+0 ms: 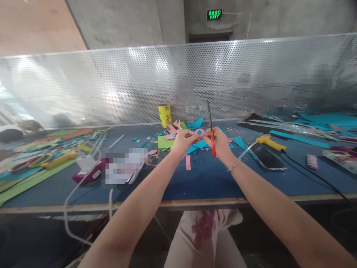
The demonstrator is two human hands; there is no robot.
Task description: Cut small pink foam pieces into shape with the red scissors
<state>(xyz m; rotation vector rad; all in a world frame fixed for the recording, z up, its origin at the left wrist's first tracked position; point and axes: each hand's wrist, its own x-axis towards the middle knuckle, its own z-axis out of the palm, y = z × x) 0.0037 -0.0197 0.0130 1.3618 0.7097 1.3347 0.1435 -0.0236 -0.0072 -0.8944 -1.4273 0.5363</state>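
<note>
A small pink ring (200,129) of paper or felt is held up over the middle of the table, with blue showing through its centre. My left hand (184,143) is closed, pinching the ring's left side between thumb and fingertips. Scissors with red handles (213,145) sit in my closed right hand (221,144), blades pointing up and away. The thumb and fingertip of that hand also reach the ring's right side. Under both hands lie pink, green and blue scraps, among them a pink strip (188,162) and a light green piece (164,142).
A yellow can-shaped roll (165,115) stands by the perforated metal screen (134,85). On the right are a yellow glue gun (270,142), a phone (266,156) and blue sheets (331,119). A purple power strip (90,173), white papers (125,167) and coloured sheets (30,178) lie left.
</note>
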